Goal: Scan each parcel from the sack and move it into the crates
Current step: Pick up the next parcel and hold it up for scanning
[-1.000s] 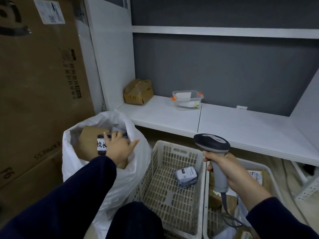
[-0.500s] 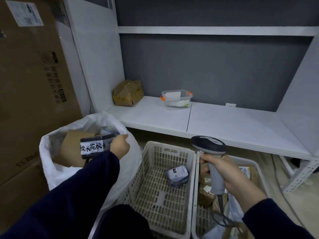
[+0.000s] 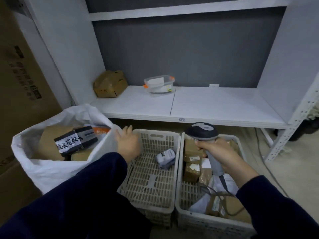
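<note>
A white woven sack stands open at the left, holding cardboard boxes and a black parcel with a white hand-lettered label lying on top. My left hand is at the sack's right rim beside the left crate, fingers extended and holding nothing. My right hand grips the grey handle of a barcode scanner, held over the right crate. The left crate holds one small grey parcel. The right crate holds several brown and white parcels.
A low white shelf runs behind the crates, bearing a crumpled cardboard box and a clear plastic tub. Large cardboard cartons stand at the left. The scanner's cable trails into the right crate. A metal rack post stands at the right.
My left hand held the black labelled parcel up half a second ago; the parcel now lies in the sack and the hand has moved right to the sack's rim. The view has shifted right.
</note>
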